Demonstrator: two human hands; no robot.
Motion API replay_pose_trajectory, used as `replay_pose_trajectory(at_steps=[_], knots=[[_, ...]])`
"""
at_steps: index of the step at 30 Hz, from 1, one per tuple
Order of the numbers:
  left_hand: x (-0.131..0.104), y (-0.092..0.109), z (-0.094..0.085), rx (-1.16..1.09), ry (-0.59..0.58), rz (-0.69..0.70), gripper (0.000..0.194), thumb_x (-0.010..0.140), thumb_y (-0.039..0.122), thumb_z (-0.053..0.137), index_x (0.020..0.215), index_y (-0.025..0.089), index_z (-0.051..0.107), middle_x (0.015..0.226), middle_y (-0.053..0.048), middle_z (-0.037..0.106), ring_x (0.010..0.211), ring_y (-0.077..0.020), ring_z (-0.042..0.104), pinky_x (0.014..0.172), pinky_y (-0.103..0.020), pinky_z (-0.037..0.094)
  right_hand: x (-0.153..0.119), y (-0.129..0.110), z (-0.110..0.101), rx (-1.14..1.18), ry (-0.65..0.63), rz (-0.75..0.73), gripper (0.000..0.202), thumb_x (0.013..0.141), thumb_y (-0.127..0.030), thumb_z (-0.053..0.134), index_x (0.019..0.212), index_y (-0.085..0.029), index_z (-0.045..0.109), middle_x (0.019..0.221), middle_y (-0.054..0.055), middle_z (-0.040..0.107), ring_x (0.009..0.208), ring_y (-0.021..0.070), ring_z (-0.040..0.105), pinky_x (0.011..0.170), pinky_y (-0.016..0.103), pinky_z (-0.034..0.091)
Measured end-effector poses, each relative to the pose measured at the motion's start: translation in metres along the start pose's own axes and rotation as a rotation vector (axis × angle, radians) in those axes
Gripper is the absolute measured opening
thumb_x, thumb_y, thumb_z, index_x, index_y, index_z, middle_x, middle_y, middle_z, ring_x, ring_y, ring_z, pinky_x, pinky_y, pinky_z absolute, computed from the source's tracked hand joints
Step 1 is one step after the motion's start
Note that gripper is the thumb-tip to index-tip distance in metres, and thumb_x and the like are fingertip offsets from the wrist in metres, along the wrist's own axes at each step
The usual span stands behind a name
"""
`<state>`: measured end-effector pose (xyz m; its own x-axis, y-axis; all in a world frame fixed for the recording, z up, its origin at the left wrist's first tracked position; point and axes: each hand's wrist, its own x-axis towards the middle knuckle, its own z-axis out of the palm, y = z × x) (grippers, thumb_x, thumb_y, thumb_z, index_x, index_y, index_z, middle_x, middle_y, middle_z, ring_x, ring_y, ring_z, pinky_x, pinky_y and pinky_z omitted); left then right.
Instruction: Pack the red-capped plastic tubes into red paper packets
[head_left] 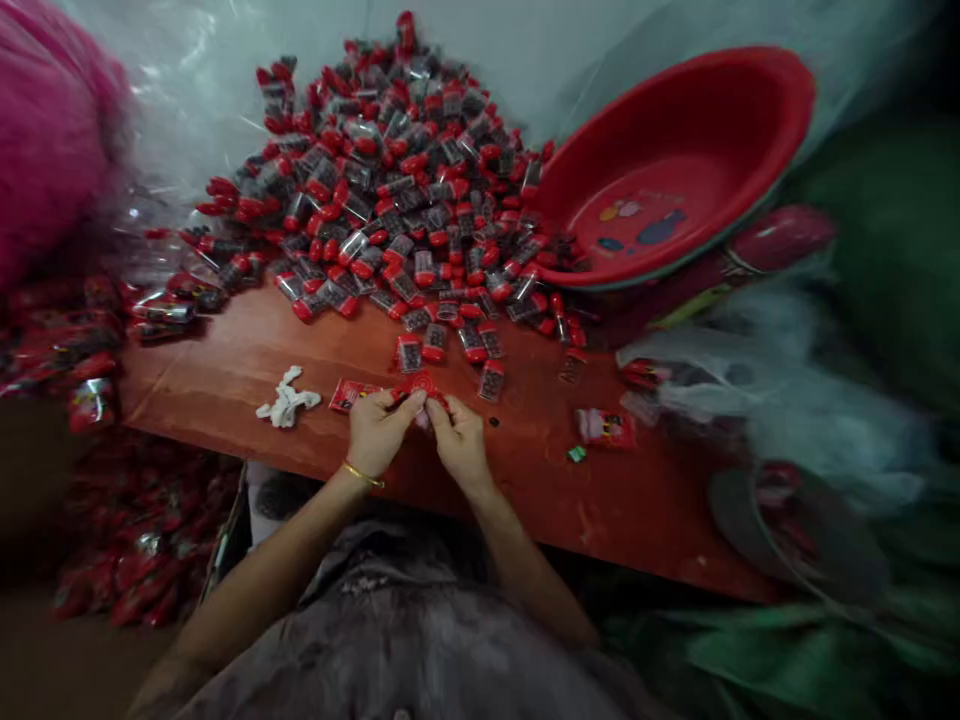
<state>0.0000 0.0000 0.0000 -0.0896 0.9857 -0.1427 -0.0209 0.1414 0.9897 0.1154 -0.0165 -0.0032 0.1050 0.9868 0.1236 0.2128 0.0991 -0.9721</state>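
Close to the table's front edge, my left hand [380, 430] and my right hand [461, 442] meet with their thumbs almost touching. Between them they pinch a small red plastic piece [417, 383]; its exact kind is partly hidden by the fingers. Beside my left hand lies a flat red printed packet [348, 394]. Just beyond the fingers stand and lie small clear containers with red ends and dark contents, one of them a container [491, 381] near my right hand. They spread from a large heap [405, 200] at the back.
A red basin [697, 150] leans tilted at the back right. White crumpled scraps [287, 400] lie left on the brown table [225, 350]. A printed packet [604, 427] and a green scrap [576, 454] lie right, near clear plastic bags [810, 390]. Red packages [142, 540] are piled below left.
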Motion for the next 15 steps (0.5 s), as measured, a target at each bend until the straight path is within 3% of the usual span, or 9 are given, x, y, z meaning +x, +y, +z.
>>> replay_pose_trajectory(at_steps=[4,7,11,15], knots=[[-0.001,0.004,0.013,-0.205,-0.015,-0.104,0.033,0.06,0.043,0.074,0.071,0.013,0.071,0.059,0.001,0.063,0.055,-0.0088,0.051,0.055,-0.021,0.04,0.005,0.005,-0.005,-0.049,0.042,-0.012,0.031,0.086,-0.04,0.044,0.066,-0.018,0.052,0.059,-0.004,0.047,0.056,0.0095,0.041,0.054,0.021,0.034],[-0.001,0.013,0.017,-0.399,-0.09,-0.276,0.037,0.051,0.043,0.08,0.07,0.013,0.07,0.058,0.001,0.062,0.051,-0.007,0.051,0.052,-0.02,0.04,0.009,0.008,-0.013,-0.043,-0.035,-0.04,0.029,0.087,-0.039,0.044,0.069,-0.018,0.053,0.06,-0.003,0.049,0.057,0.0099,0.043,0.056,0.022,0.035],[0.001,0.025,0.015,-0.43,-0.091,-0.387,0.039,0.04,0.038,0.085,0.06,0.011,0.065,0.057,0.0,0.062,0.049,-0.0058,0.052,0.05,-0.018,0.041,0.015,0.008,-0.021,-0.016,-0.08,-0.032,0.029,0.086,-0.039,0.044,0.068,-0.018,0.052,0.059,-0.004,0.048,0.056,0.0099,0.043,0.055,0.022,0.035],[0.004,0.03,0.016,-0.451,-0.059,-0.4,0.044,0.038,0.037,0.086,0.069,0.011,0.069,0.065,-0.002,0.066,0.056,-0.0084,0.058,0.057,-0.021,0.046,0.021,0.006,-0.023,0.027,-0.111,-0.022,0.024,0.084,-0.038,0.048,0.074,-0.018,0.056,0.062,-0.003,0.052,0.058,0.01,0.045,0.057,0.022,0.037]])
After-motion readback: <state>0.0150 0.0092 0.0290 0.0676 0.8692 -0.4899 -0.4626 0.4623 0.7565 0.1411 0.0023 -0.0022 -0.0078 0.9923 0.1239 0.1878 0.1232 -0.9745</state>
